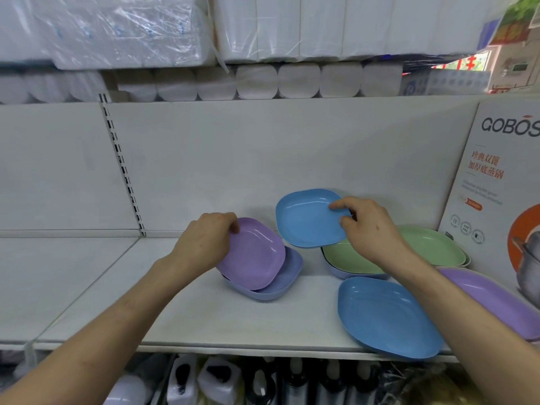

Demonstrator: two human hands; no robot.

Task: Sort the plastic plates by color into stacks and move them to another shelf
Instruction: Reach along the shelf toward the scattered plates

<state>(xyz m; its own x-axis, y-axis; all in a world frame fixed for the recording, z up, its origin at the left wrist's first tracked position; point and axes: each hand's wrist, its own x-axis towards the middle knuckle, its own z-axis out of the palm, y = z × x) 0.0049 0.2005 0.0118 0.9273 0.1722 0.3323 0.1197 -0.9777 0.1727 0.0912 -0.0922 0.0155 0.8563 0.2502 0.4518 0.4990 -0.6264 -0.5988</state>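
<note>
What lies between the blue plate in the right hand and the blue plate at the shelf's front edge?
Head view: a green plate stacked over a lavender-blue plate.

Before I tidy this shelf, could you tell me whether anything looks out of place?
Yes: the front blue plate juts over the shelf edge, so it could slip off. Behind it, a green plate sits on a lavender plate, colours mixed.

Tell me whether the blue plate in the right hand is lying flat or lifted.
Lifted and tilted: the right hand pinches the blue plate by its edge, holding it over the green plate.
</note>
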